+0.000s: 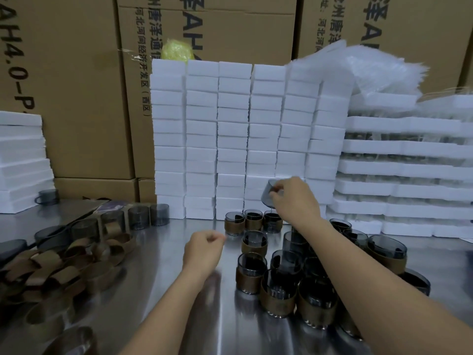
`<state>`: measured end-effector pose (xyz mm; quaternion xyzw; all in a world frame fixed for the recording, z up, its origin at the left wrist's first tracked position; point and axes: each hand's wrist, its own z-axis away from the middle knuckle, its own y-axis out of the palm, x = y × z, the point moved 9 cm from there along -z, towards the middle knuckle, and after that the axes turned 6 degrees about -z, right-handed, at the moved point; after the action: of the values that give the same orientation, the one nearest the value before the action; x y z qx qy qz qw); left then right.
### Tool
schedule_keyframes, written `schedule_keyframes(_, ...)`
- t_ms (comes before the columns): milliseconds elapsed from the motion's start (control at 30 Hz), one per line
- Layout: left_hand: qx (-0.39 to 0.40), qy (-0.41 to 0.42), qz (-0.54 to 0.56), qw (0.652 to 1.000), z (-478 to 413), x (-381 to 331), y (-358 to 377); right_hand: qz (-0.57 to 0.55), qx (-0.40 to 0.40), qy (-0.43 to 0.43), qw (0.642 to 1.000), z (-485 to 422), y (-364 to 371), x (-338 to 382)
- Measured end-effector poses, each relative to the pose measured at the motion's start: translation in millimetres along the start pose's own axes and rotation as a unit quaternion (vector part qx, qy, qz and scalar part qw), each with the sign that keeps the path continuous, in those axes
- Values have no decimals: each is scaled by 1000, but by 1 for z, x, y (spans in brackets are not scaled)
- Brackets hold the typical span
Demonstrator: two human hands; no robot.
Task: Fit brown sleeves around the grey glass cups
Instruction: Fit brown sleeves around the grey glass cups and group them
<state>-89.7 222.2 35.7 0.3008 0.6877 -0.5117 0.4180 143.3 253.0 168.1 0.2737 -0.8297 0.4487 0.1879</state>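
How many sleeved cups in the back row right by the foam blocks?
3, side by side: left cup, middle cup, right cup just below the right hand. The forearm may hide more.

Left cardboard box (64, 98) reads "AH4.0-P"; middle cardboard box (243, 34) reads "河北河间经济开发区(西区)".

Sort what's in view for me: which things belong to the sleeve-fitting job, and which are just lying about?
Job in hand:
grey glass cup held in the right hand
bare cups
loose brown sleeves
sleeved cups

Lying about:
white foam blocks
cardboard cartons
plastic bags
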Motion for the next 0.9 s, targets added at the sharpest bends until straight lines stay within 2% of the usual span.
schedule_keyframes(100, 28, -25, 250, 968, 12, -63, -2, -74, -48, -79, 993, 10, -36, 45)
schedule_keyframes(200, 161, -38, 405, 899, 40, -136, 9, -150, -121, -151, 970, 35, -76, 81)
schedule_keyframes(300, 277, -27, 484, 829, 71, -186, 16, -187, -171, -192, 948, 62, -103, 101)
schedule_keyframes(400, 336, -29, 552, 762, 93, -208, 16, -185, -166, -202, 947, 76, -107, 108)
schedule_keyframes(467, 353, -49, 575, 736, 104, -211, 18, -169, -175, -212, 946, 83, -111, 112)
schedule_keyframes(567, 348, -50, 568, 744, 112, -215, 17, -210, -176, -218, 937, 87, -120, 110)
schedule_keyframes(700, 366, -36, 556, 745, 118, -217, 21, -291, -143, -182, 928, 81, -125, 94)
schedule_keyframes(800, 370, -26, 528, 764, 120, -217, 29, -269, -179, -173, 931, 81, -129, 87)
schedule_keyframes(900, 372, -20, 498, 783, 123, -215, 39, -314, -209, -138, 916, 81, -136, 75)
